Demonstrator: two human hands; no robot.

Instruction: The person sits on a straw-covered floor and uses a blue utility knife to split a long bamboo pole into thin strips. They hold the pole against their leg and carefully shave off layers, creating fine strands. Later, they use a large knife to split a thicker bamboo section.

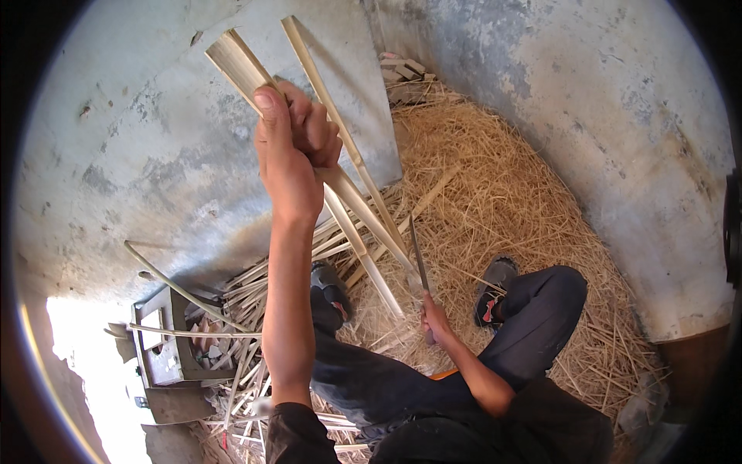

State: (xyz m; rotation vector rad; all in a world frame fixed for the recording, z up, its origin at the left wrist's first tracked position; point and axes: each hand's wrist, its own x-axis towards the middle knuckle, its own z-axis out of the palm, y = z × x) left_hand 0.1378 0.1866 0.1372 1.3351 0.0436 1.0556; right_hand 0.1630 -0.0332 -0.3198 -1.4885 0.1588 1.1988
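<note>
My left hand (297, 143), raised high at the upper left with its fingers wrapped round, grips a pale split bamboo strip (241, 66). The strip runs out below the fist and slopes down toward my right hand (437, 319). That hand is closed on the handle of a long, narrow, dark-bladed knife (418, 251), held low between my knees. The blade points up and away, next to the strip's lower end; whether it touches or cuts in cannot be made out. A second bamboo strip (340, 116) slants beside my left fist, and another pale strip (359, 243) hangs below it.
Straw-like shavings (495, 170) cover the floor ahead and to the right. Many split strips (247, 286) lie piled at the left by a grey metal frame (166, 340). Grey walls (572, 93) rise on both sides. My shoes (498, 290) rest among the shavings.
</note>
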